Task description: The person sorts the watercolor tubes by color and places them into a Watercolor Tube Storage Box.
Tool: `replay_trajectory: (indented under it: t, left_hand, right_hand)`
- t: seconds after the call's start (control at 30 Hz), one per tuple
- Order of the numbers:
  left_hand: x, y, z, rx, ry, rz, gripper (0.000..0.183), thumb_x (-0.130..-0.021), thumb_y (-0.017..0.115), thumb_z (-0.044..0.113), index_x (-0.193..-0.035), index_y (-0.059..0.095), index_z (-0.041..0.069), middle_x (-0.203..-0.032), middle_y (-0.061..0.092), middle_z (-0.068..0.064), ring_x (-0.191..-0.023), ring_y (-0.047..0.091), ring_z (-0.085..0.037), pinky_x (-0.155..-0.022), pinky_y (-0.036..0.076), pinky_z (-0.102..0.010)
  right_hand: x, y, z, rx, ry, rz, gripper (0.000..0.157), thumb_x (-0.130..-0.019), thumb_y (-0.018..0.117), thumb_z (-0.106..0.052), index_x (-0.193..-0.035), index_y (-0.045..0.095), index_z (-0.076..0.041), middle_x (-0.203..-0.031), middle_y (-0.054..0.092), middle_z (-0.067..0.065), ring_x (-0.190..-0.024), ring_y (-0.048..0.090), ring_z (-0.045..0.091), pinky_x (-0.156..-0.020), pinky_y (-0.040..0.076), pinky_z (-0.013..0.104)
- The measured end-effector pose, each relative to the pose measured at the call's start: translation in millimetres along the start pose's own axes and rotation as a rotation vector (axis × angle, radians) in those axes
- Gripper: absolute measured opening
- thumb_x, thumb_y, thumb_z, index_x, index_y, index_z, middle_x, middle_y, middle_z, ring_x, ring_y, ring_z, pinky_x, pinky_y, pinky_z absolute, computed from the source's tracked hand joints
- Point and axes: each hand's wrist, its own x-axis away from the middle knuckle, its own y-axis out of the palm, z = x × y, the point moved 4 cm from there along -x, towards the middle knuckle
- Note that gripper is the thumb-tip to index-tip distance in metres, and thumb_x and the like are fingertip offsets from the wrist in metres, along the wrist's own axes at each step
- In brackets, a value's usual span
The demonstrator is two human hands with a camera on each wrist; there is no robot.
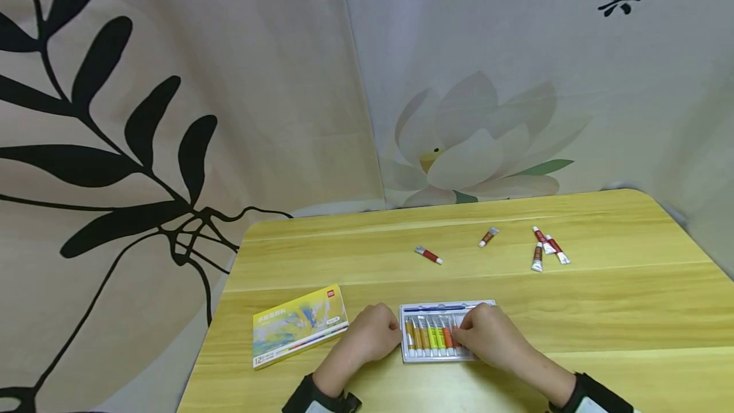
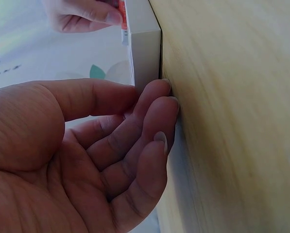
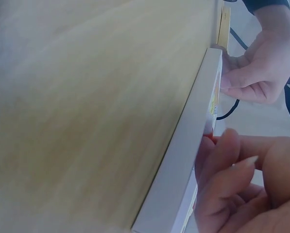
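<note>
A white plastic tray (image 1: 444,360) lies on the table, with a row of paint tubes (image 1: 432,338) in ochre, yellow, green and red and a dark blue brush (image 1: 436,308) along its far side. My left hand (image 1: 374,334) is at the tray's left edge, its thumb and fingertips pinching the end wall in the left wrist view. Over the right part of the tray, my right hand (image 1: 492,336) pinches an orange-red paint tube (image 2: 123,20) between thumb and fingers. The hand hides the tray's right end in the head view.
A yellow paint box (image 1: 301,325) lies left of my left hand. Beyond the tray are a red tube (image 1: 429,255), a brown-red tube (image 1: 489,237) and a cluster of three tubes (image 1: 556,249). A printed cloth (image 1: 275,113) hangs behind the wooden table (image 1: 631,311).
</note>
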Motion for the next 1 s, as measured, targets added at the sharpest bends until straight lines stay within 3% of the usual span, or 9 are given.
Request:
replay_trajectory:
  t: [0.2,0.63,0.8,1.0]
  left_hand:
    - [0.5,-0.4,0.7,0.008,-0.005,-0.007,0.033,-0.079,0.06,0.013,-0.046,0.053,0.017,-0.042,0.031,0.011,-0.038,0.032,-0.007,-0.036,0.022,-0.022]
    - [0.5,-0.4,-0.1,0.018,-0.007,-0.008,0.036,-0.078,0.059,0.012,-0.045,0.049,0.019,-0.041,0.03,0.011,-0.037,0.031,-0.007,-0.035,0.021,-0.022]
    - [0.4,-0.4,0.3,0.022,-0.007,-0.013,0.031,-0.078,0.06,0.012,-0.048,0.056,0.014,-0.041,0.031,0.011,-0.038,0.032,-0.007,-0.035,0.022,-0.022]
    - [0.7,-0.7,1.2,0.027,-0.006,-0.02,0.033,-0.079,0.06,0.012,-0.047,0.054,0.015,-0.042,0.031,0.011,-0.038,0.032,-0.007,-0.035,0.022,-0.022]
  right_hand:
    - [-1.4,1.2,0.9,0.014,0.014,-0.003,0.028,-0.079,0.071,-0.019,-0.053,0.061,-0.019,-0.039,0.045,-0.011,-0.034,0.038,0.003,-0.035,0.027,0.02]
    - [0.7,0.0,1.8,0.071,-0.071,0.018,0.039,-0.08,0.072,-0.029,-0.048,0.052,-0.021,-0.044,0.04,-0.013,-0.039,0.035,0.002,-0.038,0.026,0.019]
    - [4.5,-1.9,2.8,0.091,-0.141,0.019,0.034,-0.079,0.073,-0.025,-0.052,0.052,-0.022,-0.05,0.045,-0.012,-0.044,0.038,0.002,-0.04,0.032,0.02]
    - [4.5,0.9,6.7,0.082,-0.135,-0.032,0.027,-0.08,0.072,-0.022,-0.059,0.055,-0.021,-0.055,0.048,-0.012,-0.048,0.04,0.003,-0.043,0.036,0.022]
